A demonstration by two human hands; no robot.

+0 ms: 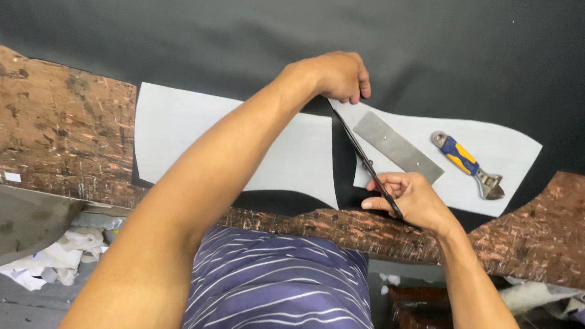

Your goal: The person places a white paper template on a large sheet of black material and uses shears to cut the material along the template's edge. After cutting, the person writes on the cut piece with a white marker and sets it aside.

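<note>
My left arm stretches long across my body, its hand [339, 75] curled knuckles-up and pressing down, while my right hand [413, 198] sits nearer my chest, fingers bent closed in a grip, wrist angled inward.

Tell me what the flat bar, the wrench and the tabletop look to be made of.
Flat bar: probably steel or aluminium, dull grey with a brushed, slightly speckled face and straight edges.
Wrench: bare silvery metal at the jaw and tail end, with a blue and yellow grip that looks like rubber or plastic.
Tabletop: seemingly wood or board, brown, matt, heavily scored with cut marks.
</note>
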